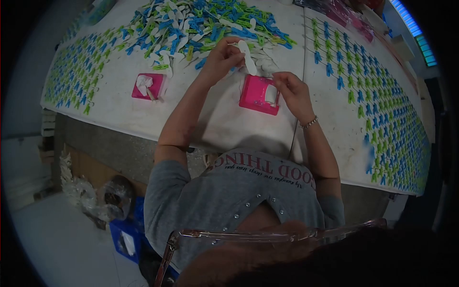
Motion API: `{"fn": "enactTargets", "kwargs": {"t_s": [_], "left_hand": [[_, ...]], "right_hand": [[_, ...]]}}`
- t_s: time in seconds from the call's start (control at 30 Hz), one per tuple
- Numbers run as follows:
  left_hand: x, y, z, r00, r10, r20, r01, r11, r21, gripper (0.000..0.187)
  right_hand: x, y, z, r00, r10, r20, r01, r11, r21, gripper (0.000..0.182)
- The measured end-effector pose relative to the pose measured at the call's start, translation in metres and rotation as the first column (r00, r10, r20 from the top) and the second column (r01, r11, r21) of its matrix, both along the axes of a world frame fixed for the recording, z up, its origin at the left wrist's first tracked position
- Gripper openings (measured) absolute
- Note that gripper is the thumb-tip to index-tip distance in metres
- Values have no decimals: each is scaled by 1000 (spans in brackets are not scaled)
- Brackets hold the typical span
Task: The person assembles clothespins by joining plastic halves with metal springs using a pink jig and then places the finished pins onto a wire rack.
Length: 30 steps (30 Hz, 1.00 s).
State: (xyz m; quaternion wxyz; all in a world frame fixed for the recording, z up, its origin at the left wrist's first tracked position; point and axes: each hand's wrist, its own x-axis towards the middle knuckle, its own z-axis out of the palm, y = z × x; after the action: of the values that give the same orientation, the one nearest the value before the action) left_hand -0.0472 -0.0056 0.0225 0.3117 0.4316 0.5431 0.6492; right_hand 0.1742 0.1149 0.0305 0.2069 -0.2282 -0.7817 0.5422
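Note:
My left hand [224,60] is raised over the table, thumb and fingers closed on a flat, long white plastic piece [247,58] with rounded ends. It hangs just above the back edge of a bright pink square tray [248,93]. At the tray's right side is my right hand [292,93], its thumb and forefinger pinched together; whatever is between them is too small to make out. A white block-like item [271,94] lies in that tray, close to the right fingers. Beyond my left hand spreads a heap of blue, green and white clothes pegs [201,28].
A second pink tray [139,91] with crumpled white material stands to the left. Rows of green and blue pegs [370,98] cover the right side, and more rows [79,71] lie far left. A blue crate [125,239] sits on the floor at lower left.

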Motion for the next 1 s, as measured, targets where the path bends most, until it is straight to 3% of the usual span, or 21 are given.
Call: {"fn": "enactTargets", "kwargs": {"t_s": [0.07,0.13,0.27,0.33,0.37,0.43,0.47,0.53,0.87,1.0], "left_hand": [[25,2,3,998,-46,49,44,998,46,37],[41,5,0,995,-70,69,61,989,136,41],[57,8,-4,995,-81,49,70,978,198,33],[57,8,-1,971,29,-237,-6,995,100,19],[55,8,-1,972,29,-233,-6,995,99,19],[49,10,-2,861,44,-506,49,985,168,13],[48,8,-3,862,46,-504,46,985,169,13],[46,7,-5,820,21,-571,76,986,146,12],[44,-6,-4,739,41,-673,79,986,148,10],[46,-5,-22,733,-10,-681,66,996,57,10]], "right_hand": [[-6,-6,4,999,22,-37,-25,995,-94,18],[-8,-7,5,986,67,-153,-113,944,-310,21],[6,2,-8,994,32,-106,-65,945,-321,21],[14,3,-10,995,52,-89,-68,981,-183,17],[16,2,-11,995,53,-86,-68,981,-184,17],[18,3,-12,1000,22,-16,-19,987,160,13],[17,4,-16,1000,24,-14,-22,987,161,13],[14,5,-27,999,0,-49,18,924,382,17],[11,-1,-33,997,32,-77,5,899,437,14],[23,6,-33,997,53,-64,-2,785,619,16]]}}
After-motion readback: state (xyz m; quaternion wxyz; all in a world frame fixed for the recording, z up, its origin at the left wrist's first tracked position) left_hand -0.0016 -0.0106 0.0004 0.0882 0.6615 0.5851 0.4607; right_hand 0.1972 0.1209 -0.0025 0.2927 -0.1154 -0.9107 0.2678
